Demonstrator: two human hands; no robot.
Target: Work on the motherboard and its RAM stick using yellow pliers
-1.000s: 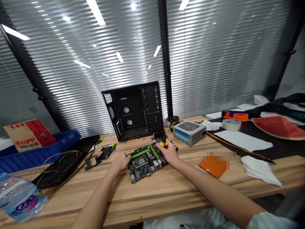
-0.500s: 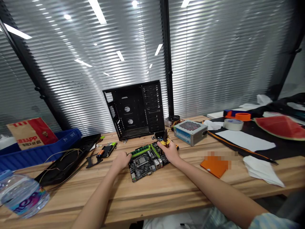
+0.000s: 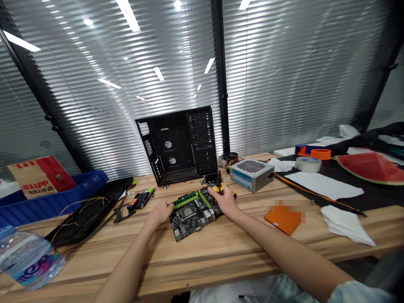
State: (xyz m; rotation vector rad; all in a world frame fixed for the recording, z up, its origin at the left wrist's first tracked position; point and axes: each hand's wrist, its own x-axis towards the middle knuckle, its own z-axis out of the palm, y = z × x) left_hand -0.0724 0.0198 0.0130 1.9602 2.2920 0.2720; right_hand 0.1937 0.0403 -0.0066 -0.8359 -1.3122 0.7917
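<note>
A black motherboard (image 3: 190,213) with green slots lies on the wooden table in front of me, slightly turned. At its left corner, by the green memory slots, my left hand (image 3: 161,211) is closed with the fingertips on the board's edge. My right hand (image 3: 225,200) is over the board's right end, its fingers wrapped round a black-and-yellow hand tool (image 3: 218,185). The tool's dark part points up; its exact kind is hard to make out. The hand hides the board's right end.
Behind the board stands an open black computer case (image 3: 179,145). A power supply (image 3: 251,174) is at right, with an orange flat piece (image 3: 283,219) nearer me. A blue bin (image 3: 91,184), black panel (image 3: 85,219) and water bottle (image 3: 31,259) occupy the left.
</note>
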